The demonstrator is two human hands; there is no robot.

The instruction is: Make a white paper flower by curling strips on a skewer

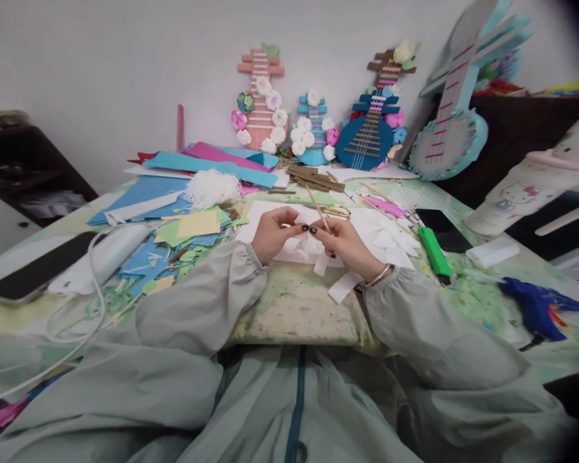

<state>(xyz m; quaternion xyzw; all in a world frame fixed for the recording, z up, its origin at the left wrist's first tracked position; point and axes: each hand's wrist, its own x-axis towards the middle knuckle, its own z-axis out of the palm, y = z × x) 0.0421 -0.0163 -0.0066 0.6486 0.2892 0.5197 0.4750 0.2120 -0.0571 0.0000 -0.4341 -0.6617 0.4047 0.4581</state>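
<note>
Over the white paper sheet (pixel 257 215) my two hands meet, thumbs almost touching. My left hand (pixel 277 233) pinches a small white paper piece (pixel 296 243), partly hidden by the fingers. A thin wooden stick (pixel 317 204) slants up out of my right hand (pixel 347 243), which is closed around it; its fingertips also lie against the white paper. Just behind the hands lie gold-handled scissors (pixel 336 211). Cut white paper strips (pixel 343 287) lie below my right wrist, and more white scraps (pixel 390 236) are heaped to its right.
Coloured paper scraps (pixel 193 225) and a power strip (pixel 101 257) cover the left side. Rightward are a green glue bottle (pixel 434 252), a black phone (pixel 442 229), a blue glue gun (pixel 535 307) and a white tumbler (pixel 525 186). Paper lutes (pixel 367 138) lean against the wall.
</note>
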